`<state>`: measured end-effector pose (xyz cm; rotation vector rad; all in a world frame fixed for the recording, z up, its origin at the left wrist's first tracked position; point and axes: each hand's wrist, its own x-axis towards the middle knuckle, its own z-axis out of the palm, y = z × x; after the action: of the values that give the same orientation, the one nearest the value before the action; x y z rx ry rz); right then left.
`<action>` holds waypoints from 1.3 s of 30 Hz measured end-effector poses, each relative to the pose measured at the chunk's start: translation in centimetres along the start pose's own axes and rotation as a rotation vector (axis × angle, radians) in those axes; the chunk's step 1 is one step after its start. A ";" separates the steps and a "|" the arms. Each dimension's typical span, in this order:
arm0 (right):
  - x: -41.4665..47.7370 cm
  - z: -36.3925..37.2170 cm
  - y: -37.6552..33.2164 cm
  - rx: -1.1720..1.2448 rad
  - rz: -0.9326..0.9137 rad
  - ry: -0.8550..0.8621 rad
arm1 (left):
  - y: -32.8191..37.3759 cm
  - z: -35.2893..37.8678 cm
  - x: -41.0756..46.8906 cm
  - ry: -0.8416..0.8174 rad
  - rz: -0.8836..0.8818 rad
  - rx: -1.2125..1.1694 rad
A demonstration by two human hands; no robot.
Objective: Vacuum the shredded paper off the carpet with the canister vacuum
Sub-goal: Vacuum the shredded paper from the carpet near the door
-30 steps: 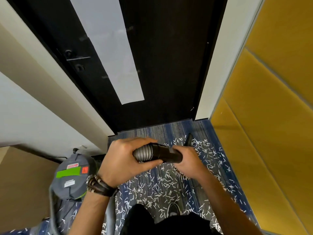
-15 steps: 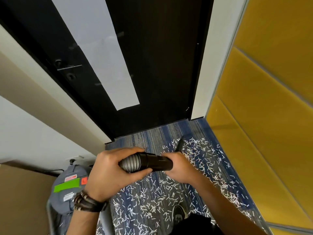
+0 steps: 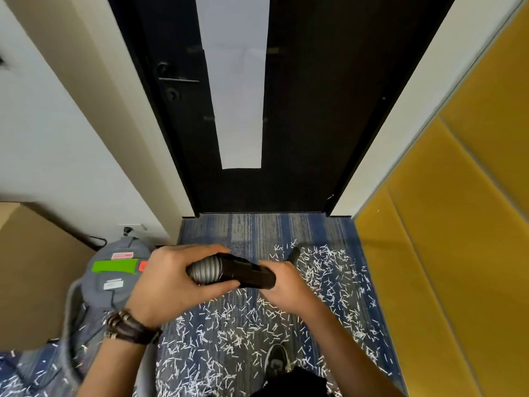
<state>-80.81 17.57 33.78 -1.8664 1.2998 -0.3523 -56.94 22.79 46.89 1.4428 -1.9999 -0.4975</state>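
Black door point(image 3: 315, 110) ahead, yellow panel point(image 3: 458, 239) at right. Blue striped carpet point(image 3: 252, 233) below; shredded paper point(image 3: 243, 339) scattered over it, mostly near feet. Grey vacuum point(image 3: 114, 282) on floor at left, by wall. Left hand point(image 3: 169, 285) wraps ribbed hose point(image 3: 204, 270) end; right hand point(image 3: 289, 287) grips black tube point(image 3: 249, 275) joined to hose. Nozzle tip point(image 3: 293, 255) at paper edge, contact unclear.

A black door point(image 3: 300, 110) is seen shut ahead; yellow panels point(image 3: 458, 224) are set right, a box point(image 3: 34, 267) left.
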 end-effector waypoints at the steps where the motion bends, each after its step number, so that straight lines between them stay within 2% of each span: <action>1: 0.1 0.2 -0.1 0.007 0.005 0.011 | 0.0 -0.2 0.0 0.000 -0.002 -0.001; 9: 0.3 1.5 -1.8 0.008 0.029 -0.029 | -1.4 -1.4 -0.8 -0.040 0.013 -0.008; 15: -0.4 3.9 -2.1 0.023 0.037 0.005 | -2.4 -2.3 -1.8 -0.089 0.036 -0.006; 23: 0.7 6.6 -4.6 0.060 0.047 0.034 | -4.1 -4.7 -3.7 -0.047 0.016 0.033; 27: 0.7 7.8 -5.3 0.055 0.063 -0.010 | -4.4 -5.8 -4.4 -0.054 0.039 0.024; 33: 0.0 8.7 -6.0 0.058 0.004 0.020 | -5.3 -6.0 -5.7 -0.069 0.021 -0.048; 39: -0.5 9.6 -7.1 0.068 -0.005 0.050 | -5.8 -6.7 -6.7 -0.068 0.033 0.010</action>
<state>-70.40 23.37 33.11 -1.8142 1.3012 -0.4431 -46.93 27.52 46.47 1.4142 -2.0787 -0.5295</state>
